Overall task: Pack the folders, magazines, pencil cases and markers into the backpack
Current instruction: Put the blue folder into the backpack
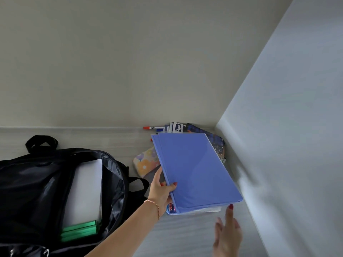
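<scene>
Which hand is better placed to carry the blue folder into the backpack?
Left. The left hand already grips the blue folder at its edge, on the side of the open backpack. The right hand only touches a corner.

White marker with red cap (153, 127): dark print on the barrel, too small to read.
Blue-and-red item under the blue plastic folder (171, 208): white lettering, partly hidden, unreadable.
Far dark magazine covers (177, 127): no legible text.

Blue folder (196, 171) hides most of magazines (213, 140), floral pencil case (145, 162); backpack (37, 182) cut by left edge.
</scene>
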